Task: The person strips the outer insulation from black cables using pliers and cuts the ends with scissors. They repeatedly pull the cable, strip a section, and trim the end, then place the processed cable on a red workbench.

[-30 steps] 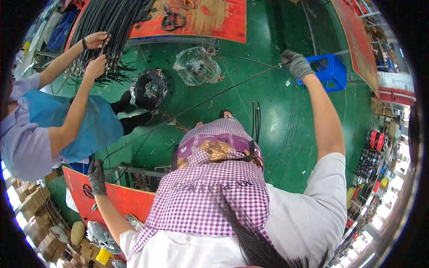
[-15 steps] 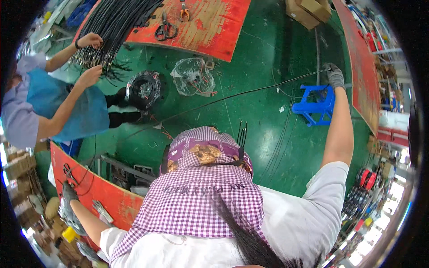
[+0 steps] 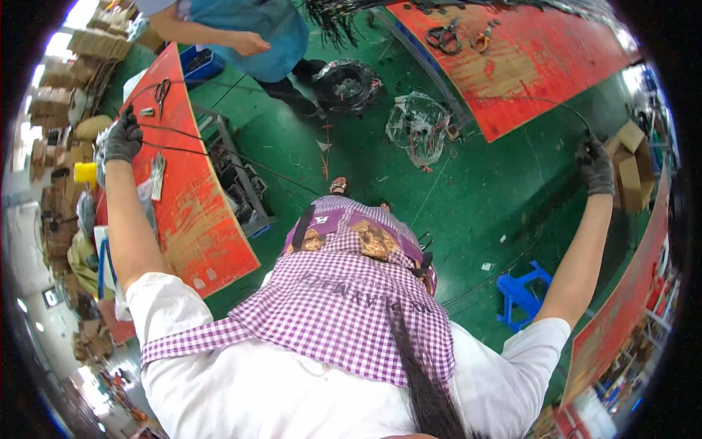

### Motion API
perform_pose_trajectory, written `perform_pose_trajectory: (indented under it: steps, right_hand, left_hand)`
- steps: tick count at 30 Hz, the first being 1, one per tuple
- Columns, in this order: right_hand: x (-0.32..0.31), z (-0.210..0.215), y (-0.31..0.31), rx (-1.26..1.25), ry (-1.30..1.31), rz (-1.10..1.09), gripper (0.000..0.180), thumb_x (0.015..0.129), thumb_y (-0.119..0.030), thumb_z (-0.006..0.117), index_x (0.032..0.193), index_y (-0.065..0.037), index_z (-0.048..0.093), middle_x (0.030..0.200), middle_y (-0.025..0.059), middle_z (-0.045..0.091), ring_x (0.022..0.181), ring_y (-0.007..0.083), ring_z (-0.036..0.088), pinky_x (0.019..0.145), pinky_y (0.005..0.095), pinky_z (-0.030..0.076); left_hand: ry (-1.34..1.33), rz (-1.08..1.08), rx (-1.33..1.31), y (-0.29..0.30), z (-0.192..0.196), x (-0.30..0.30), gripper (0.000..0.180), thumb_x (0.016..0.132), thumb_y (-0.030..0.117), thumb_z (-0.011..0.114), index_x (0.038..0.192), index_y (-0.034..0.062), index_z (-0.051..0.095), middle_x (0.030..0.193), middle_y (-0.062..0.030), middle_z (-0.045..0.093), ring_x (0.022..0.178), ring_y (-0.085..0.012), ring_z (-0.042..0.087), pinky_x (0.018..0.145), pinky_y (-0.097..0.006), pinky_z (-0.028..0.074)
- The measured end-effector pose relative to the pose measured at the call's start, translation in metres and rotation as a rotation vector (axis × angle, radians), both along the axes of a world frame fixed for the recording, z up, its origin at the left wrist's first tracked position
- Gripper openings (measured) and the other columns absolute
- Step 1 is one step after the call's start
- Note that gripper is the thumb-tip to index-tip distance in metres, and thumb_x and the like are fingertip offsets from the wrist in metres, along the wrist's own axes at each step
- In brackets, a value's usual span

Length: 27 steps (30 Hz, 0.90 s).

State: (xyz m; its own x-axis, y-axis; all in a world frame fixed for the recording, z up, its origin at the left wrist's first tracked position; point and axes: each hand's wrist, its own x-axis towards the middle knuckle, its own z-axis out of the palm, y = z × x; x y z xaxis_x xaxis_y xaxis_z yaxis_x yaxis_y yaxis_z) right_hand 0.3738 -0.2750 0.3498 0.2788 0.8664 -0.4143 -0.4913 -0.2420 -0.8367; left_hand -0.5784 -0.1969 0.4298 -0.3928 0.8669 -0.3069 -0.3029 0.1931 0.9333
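My left hand (image 3: 123, 139), in a grey glove, is closed on a thin black cable (image 3: 174, 132) above the left red table. From there, dark strands run right over the table edge toward my apron. My right hand (image 3: 596, 167), gloved too, is raised at far right with its fingers closed around a black cable length (image 3: 580, 117). That length curves up and left toward the far red table. Whether both hands hold one same cable I cannot tell. Black-handled scissors (image 3: 162, 91) and a loose pale glove (image 3: 157, 175) lie near my left hand.
A co-worker in a blue apron (image 3: 252, 29) stands at the far left beside a wrapped black coil (image 3: 349, 86). A clear plastic bag (image 3: 417, 130) lies on the green floor. A blue stool (image 3: 521, 296) and cardboard box (image 3: 632, 172) are at right. Scissors (image 3: 444, 38) and pliers (image 3: 481, 41) rest on the far table (image 3: 526, 73).
My view has turned, shifting the tables and co-worker rightward. My left hand has risen relative to the left table; my right hand now appears lower, near the cardboard box, still gripping cable.
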Motion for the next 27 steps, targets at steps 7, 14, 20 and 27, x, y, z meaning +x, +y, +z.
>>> perform_pose_trajectory:
  steps: [7,14,20,27]
  right_hand:
    - [-0.069,0.031,0.098,0.223,0.438,0.113,0.010,0.079,-0.006,0.051,0.085,0.002,0.051,0.060,0.0027,0.037,0.052,0.0129,0.034,0.049,0.0263,0.031]
    - [-0.115,0.095,0.163,0.376,0.714,0.345,0.011,0.078,-0.004,0.048,0.087,0.002,0.051,0.065,0.0066,0.046,0.061,0.0181,0.042,0.060,0.0286,0.038]
    - [-0.207,0.166,0.199,0.555,0.214,0.465,0.014,0.080,-0.003,0.047,0.092,0.002,0.051,0.066,0.0060,0.046,0.063,0.0168,0.043,0.061,0.0270,0.039]
    - [-0.359,0.239,0.183,0.364,0.685,0.824,0.012,0.081,-0.002,0.047,0.091,0.004,0.050,0.067,0.0066,0.046,0.061,0.0148,0.042,0.056,0.0266,0.038]
  left_hand:
    - [-0.197,-0.046,0.168,-0.062,0.034,0.003,0.013,0.083,0.014,0.048,0.093,0.0067,0.052,0.062,-0.0010,0.050,0.036,-0.0052,0.028,0.031,-0.017,0.022]
    - [-0.212,0.241,0.304,-0.090,0.077,-0.014,0.013,0.083,0.015,0.049,0.087,0.0033,0.054,0.064,-0.0038,0.055,0.037,-0.0050,0.028,0.032,-0.018,0.021]
    - [-0.223,0.311,0.548,-0.141,0.135,-0.057,0.014,0.082,0.013,0.048,0.086,0.0025,0.055,0.060,-0.0042,0.052,0.037,-0.0072,0.028,0.034,-0.020,0.022]
    - [-0.086,0.322,0.798,-0.235,0.210,-0.119,0.014,0.079,0.013,0.052,0.074,0.0002,0.054,0.051,-0.0032,0.040,0.041,-0.0104,0.029,0.038,-0.022,0.026]
